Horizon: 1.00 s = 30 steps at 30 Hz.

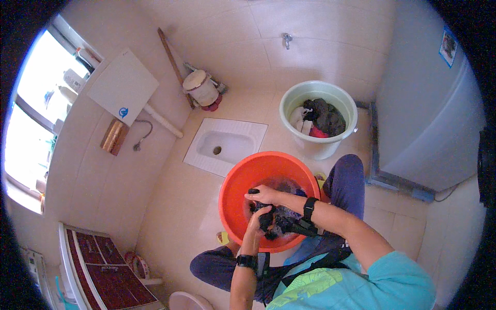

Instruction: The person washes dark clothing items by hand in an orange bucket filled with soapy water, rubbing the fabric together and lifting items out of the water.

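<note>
Between my knees stands an orange plastic basin (239,174) holding water and dark wet clothes (285,223). Over its left part, my right hand (267,194) grips a black piece of cloth (263,207), a bit of which sticks out past the fingers. Just below it, my left hand (259,220) is closed around the same dark bundle. The two hands are close together, and the lower end of the cloth hangs toward the water. Whether it is one garment or two, I cannot tell.
A pale bucket (285,116) of clothes stands beyond the basin, near a grey appliance-like cabinet (418,104). A white squat toilet (193,155) is set in the floor at left. There is a wall tap (286,40), a lidded bin (203,91) and a dark-red cabinet (116,285).
</note>
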Motion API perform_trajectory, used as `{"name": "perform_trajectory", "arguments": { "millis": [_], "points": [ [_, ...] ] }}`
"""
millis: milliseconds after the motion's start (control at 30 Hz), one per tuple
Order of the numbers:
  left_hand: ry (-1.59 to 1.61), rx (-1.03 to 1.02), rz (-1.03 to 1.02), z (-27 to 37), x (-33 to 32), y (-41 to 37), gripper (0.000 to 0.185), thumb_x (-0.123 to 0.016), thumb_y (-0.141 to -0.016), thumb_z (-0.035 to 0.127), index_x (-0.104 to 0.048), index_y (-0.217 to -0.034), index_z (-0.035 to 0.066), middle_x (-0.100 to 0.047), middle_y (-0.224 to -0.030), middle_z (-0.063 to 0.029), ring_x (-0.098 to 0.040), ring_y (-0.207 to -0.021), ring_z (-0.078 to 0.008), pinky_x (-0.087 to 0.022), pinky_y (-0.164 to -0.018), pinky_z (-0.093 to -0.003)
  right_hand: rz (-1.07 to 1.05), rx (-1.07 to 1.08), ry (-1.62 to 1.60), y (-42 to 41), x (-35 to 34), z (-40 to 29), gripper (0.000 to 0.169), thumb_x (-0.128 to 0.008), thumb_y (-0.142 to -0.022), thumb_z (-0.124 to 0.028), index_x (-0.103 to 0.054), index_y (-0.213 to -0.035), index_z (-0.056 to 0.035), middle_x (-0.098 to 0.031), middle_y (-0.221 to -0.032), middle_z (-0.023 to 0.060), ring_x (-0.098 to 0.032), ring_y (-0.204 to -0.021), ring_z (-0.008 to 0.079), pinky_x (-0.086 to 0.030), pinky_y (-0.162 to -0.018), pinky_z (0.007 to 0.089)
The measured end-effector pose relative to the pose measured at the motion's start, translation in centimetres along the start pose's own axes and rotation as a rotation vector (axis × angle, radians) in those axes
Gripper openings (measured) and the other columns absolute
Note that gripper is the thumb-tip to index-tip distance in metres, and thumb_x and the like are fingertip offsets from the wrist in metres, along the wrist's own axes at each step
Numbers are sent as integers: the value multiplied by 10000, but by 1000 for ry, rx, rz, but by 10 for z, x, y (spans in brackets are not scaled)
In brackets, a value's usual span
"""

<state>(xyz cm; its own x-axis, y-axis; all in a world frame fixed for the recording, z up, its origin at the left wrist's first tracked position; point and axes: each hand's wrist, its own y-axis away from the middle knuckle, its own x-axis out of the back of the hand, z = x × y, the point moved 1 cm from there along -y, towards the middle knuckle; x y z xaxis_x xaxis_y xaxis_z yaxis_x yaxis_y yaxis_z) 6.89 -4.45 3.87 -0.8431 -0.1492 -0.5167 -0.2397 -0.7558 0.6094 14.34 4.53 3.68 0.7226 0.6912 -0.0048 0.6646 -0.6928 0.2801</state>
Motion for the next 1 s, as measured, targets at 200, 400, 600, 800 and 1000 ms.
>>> {"name": "perform_trajectory", "arguments": {
  "millis": [200, 400, 600, 800, 1000],
  "points": [
    [-899, -307, 315, -14, 13, -35, 331, -553, -628, 261, -551, -800, -21, -565, -659, -135, -541, -612, -244, -416, -567, -312, 156, 61, 661, -15, -6, 18, 282, -454, -746, -258, -564, -785, -2, -552, -769, 208, -537, -742, 321, -421, -646, 393],
    [-1454, -140, 391, -15, -14, -34, 453, -547, -623, 379, -551, -833, -21, -548, -792, -233, -528, -802, -343, -425, -674, -364, 286, -120, 825, -1, 1, 33, 292, -470, -702, -256, -599, -692, 6, -567, -710, 197, -557, -647, 325, -443, -595, 391],
    [-1156, -340, 296, -35, 28, -57, 493, -537, -659, 420, -507, -960, 31, -562, -873, -142, -552, -745, -298, -445, -626, -393, 197, -94, 615, -9, 19, 66, 346, -507, -730, -301, -549, -885, 6, -526, -905, 221, -533, -786, 324, -458, -624, 406],
    [363, 114, -196, 10, 38, -30, 452, -457, -745, 453, -449, -971, 62, -482, -975, -139, -496, -843, -265, -445, -686, -367, 101, -215, -297, 45, 64, 26, 322, -511, -756, -290, -444, -969, -57, -457, -910, 72, -480, -828, 197, -511, -520, 341],
    [183, -53, 2, 9, 23, -7, 340, -442, -788, 344, -448, -938, 39, -474, -1002, -123, -478, -883, -265, -417, -740, -358, 531, 28, -677, 40, 138, -12, 232, -524, -748, -241, -469, -901, -75, -494, -849, 58, -499, -680, 183, -474, -411, 306]
  ]
}}
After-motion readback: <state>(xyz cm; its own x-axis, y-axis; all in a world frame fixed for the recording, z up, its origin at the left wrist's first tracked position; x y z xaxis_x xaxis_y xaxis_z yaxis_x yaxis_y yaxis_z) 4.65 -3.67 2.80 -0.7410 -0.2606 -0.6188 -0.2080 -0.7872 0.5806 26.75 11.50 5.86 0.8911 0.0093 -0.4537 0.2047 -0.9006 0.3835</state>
